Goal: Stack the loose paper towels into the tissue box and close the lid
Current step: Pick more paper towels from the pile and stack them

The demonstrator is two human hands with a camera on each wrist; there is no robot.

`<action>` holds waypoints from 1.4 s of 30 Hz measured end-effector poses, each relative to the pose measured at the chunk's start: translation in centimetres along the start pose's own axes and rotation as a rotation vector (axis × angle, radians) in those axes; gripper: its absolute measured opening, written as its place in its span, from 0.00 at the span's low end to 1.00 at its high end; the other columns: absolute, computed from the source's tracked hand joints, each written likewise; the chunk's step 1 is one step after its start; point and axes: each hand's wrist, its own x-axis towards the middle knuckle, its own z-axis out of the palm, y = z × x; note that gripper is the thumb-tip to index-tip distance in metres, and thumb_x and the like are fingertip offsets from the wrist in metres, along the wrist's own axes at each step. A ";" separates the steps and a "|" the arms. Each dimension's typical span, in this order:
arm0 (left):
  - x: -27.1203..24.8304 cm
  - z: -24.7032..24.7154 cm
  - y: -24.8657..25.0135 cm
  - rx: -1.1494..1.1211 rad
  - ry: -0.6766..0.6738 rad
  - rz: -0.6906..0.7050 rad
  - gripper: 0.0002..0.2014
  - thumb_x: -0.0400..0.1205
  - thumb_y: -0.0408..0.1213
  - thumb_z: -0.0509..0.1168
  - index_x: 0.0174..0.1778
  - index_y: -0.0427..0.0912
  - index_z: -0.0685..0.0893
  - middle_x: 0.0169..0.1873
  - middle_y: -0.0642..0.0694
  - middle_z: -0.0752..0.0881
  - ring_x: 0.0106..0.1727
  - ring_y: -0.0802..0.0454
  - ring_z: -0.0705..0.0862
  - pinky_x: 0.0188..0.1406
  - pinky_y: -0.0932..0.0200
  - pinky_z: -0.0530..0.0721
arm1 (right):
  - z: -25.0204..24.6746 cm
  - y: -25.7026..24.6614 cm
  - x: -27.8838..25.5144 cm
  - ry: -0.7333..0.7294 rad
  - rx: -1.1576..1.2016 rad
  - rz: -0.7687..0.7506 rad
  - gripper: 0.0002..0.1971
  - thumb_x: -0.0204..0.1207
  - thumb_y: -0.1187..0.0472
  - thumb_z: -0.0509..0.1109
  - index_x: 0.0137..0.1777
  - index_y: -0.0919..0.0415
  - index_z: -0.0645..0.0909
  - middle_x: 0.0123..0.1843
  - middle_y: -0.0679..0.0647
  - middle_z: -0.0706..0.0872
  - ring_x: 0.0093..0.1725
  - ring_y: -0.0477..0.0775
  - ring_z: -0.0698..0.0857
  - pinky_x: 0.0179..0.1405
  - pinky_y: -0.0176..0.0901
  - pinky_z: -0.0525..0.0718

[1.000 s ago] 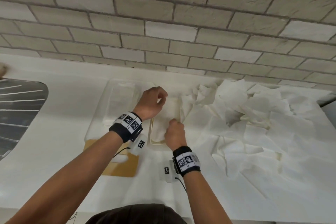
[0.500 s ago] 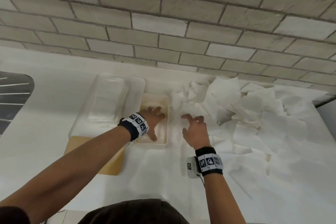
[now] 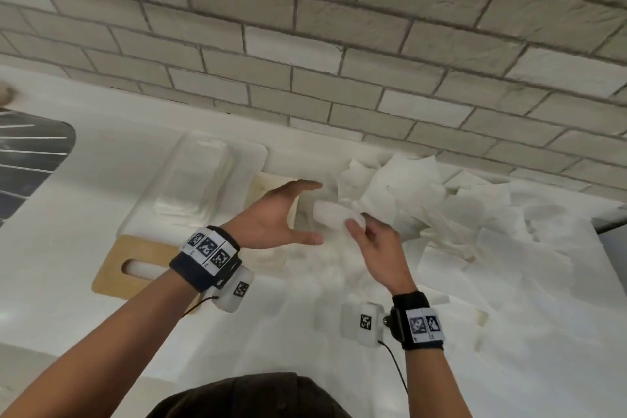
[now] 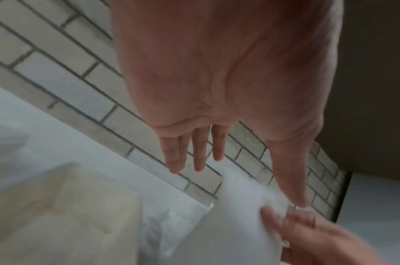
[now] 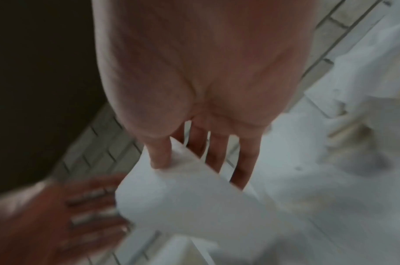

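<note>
A beige open tissue box (image 3: pixel 268 180) stands on the white counter, partly hidden behind my left hand (image 3: pixel 305 214). That hand hovers over the box with palm turned right, fingers (image 4: pixel 196 152) straight, holding nothing. My right hand (image 3: pixel 359 226) pinches a white paper towel (image 3: pixel 330 217) between thumb and fingers (image 5: pixel 160 157), just right of the box. The towel (image 5: pixel 183 197) hangs toward the left palm without clear contact. A heap of loose paper towels (image 3: pixel 441 210) covers the counter to the right. The box (image 4: pixel 58 206) looks blurred in the left wrist view.
A clear plastic cover (image 3: pixel 200 180) lies left of the box. In front of it sits a wooden lid with a slot (image 3: pixel 112 268). A dark sink (image 3: pixel 27 163) is at the far left. The brick wall (image 3: pixel 339 44) runs close behind everything.
My left hand lifted out of the box and opened sideways. My right hand, earlier spread open over the towels, has taken one towel and carried it left toward the box.
</note>
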 end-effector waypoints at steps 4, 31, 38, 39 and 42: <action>0.5 1.0 3.1 -0.296 0.047 0.000 0.46 0.72 0.48 0.89 0.83 0.57 0.72 0.73 0.53 0.86 0.73 0.57 0.86 0.76 0.50 0.85 | -4.1 -6.0 -0.3 0.004 0.301 -0.076 0.13 0.93 0.49 0.69 0.63 0.54 0.91 0.55 0.52 0.96 0.57 0.55 0.94 0.57 0.56 0.92; -2.2 0.3 -11.9 0.285 0.107 -0.401 0.46 0.82 0.29 0.71 0.95 0.49 0.56 0.62 0.28 0.85 0.66 0.29 0.85 0.65 0.44 0.83 | 18.0 -7.9 3.5 -0.314 -0.482 0.162 0.27 0.84 0.73 0.70 0.82 0.71 0.69 0.78 0.67 0.72 0.72 0.66 0.81 0.70 0.48 0.81; -4.2 -0.7 -7.0 0.186 0.309 -0.299 0.27 0.85 0.41 0.75 0.82 0.53 0.80 0.77 0.42 0.80 0.74 0.41 0.83 0.78 0.44 0.81 | 6.8 -5.7 -0.1 0.058 -0.349 -0.020 0.16 0.87 0.61 0.70 0.74 0.55 0.80 0.63 0.57 0.88 0.55 0.60 0.91 0.55 0.57 0.91; -4.6 -0.6 -5.9 0.127 0.351 -0.254 0.23 0.86 0.41 0.75 0.78 0.53 0.83 0.73 0.47 0.83 0.70 0.46 0.85 0.75 0.47 0.84 | 5.2 -4.0 -0.5 0.074 -0.371 0.014 0.17 0.86 0.62 0.71 0.73 0.54 0.80 0.62 0.57 0.89 0.55 0.60 0.91 0.54 0.57 0.91; -5.7 0.4 -3.0 0.007 0.411 -0.142 0.16 0.86 0.38 0.75 0.70 0.51 0.88 0.65 0.58 0.89 0.63 0.57 0.87 0.65 0.57 0.88 | 1.5 1.4 -0.8 0.014 -0.516 0.172 0.30 0.77 0.72 0.71 0.77 0.55 0.74 0.71 0.60 0.82 0.63 0.67 0.88 0.56 0.59 0.89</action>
